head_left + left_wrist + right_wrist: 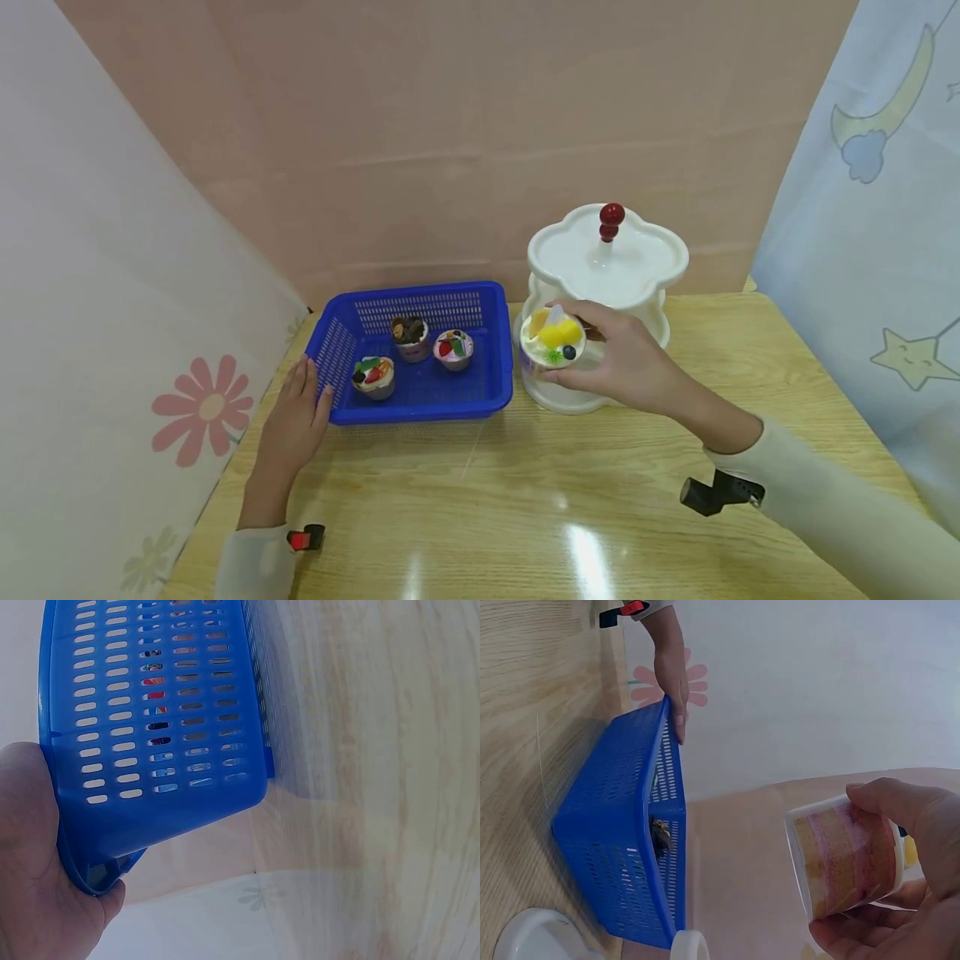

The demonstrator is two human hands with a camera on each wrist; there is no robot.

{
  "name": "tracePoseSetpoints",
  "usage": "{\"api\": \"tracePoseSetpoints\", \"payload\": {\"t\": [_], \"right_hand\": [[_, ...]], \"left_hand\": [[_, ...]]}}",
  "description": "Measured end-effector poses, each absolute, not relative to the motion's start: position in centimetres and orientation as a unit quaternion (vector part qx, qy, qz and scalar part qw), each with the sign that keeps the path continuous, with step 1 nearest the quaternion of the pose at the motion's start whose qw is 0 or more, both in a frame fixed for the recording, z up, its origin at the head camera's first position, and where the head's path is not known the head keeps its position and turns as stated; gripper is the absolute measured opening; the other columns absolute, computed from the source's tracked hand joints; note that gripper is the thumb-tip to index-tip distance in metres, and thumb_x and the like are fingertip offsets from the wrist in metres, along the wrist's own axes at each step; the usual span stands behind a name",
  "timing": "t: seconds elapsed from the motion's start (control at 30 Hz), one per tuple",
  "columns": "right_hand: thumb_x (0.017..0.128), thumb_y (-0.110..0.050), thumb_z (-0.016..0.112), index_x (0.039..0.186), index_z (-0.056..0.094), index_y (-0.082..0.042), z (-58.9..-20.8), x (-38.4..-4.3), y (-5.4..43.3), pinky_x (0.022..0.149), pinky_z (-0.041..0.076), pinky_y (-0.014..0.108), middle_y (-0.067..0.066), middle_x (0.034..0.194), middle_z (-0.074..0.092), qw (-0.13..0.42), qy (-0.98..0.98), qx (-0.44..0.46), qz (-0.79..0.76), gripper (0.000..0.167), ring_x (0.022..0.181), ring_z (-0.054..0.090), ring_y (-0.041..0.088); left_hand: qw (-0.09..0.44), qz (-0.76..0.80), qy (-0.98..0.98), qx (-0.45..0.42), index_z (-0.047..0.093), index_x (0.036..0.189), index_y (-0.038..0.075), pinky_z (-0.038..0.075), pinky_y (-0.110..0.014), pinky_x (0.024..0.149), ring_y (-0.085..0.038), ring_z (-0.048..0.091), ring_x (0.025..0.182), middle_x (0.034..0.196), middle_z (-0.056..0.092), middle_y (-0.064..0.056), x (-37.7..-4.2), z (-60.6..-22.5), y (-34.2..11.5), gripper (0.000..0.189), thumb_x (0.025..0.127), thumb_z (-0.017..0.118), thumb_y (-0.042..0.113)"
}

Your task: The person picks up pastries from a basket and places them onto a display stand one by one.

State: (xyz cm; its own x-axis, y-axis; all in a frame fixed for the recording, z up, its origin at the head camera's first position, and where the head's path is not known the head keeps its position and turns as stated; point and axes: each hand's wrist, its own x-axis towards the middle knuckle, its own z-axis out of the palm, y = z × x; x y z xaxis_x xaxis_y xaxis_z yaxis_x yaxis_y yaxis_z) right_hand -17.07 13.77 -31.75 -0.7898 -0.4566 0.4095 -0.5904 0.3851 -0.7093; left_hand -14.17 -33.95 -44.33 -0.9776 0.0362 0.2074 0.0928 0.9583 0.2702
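Note:
My right hand (626, 358) grips a clear cake cup (847, 859) with pink and tan layers between thumb and fingers. White cream, yellow fruit pieces and a blueberry top the cup. In the head view it overlaps the front left of a white tiered stand (558, 400). My left hand (294, 417) holds the front left corner of a blue basket (420, 411), fingers over the rim. Inside the basket are a fruit-topped cup (373, 379), a cup with a dark topping (411, 340) and a smaller cup with a strawberry (453, 350).
The stand has a scalloped top tier (577, 250) with a red knob (611, 218) rising from it. It stands close to the basket's right side on the wooden table (465, 500). A pink-brown cloth backdrop (390, 150) hangs behind, with patterned cloths on both sides.

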Motion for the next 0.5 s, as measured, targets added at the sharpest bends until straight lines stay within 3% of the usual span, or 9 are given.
{"api": "tracePoseSetpoints", "payload": {"t": [0.27, 0.5], "right_hand": [[0.071, -0.021, 0.095, 0.131, 0.065, -0.013, -29.9, -17.3, 14.9, 0.094, 0.051, 0.015, -0.004, 0.124, 0.067, 0.075, -0.845, 0.284, 0.448, 0.068, 0.109, 0.062, 0.010], [0.072, -0.021, 0.094, 0.131, 0.065, -0.017, -28.0, -17.6, 15.8, 0.090, 0.050, 0.012, -0.005, 0.120, 0.067, 0.082, -0.857, 0.246, 0.445, 0.066, 0.103, 0.063, 0.009]], "left_hand": [[0.103, -0.145, -0.983, -0.033, 0.018, 0.155, -0.014, 0.020, -0.063, 0.118, -0.047, 0.012, 0.152, 0.164, 0.011, -0.032, -14.1, -44.6, -34.0, 0.068, 0.112, 0.026, 0.039], [0.111, -0.149, -0.982, -0.037, 0.019, 0.154, -0.015, 0.020, -0.063, 0.118, -0.048, 0.014, 0.151, 0.163, 0.014, -0.032, -14.2, -44.6, -34.0, 0.068, 0.112, 0.028, 0.037]]}}
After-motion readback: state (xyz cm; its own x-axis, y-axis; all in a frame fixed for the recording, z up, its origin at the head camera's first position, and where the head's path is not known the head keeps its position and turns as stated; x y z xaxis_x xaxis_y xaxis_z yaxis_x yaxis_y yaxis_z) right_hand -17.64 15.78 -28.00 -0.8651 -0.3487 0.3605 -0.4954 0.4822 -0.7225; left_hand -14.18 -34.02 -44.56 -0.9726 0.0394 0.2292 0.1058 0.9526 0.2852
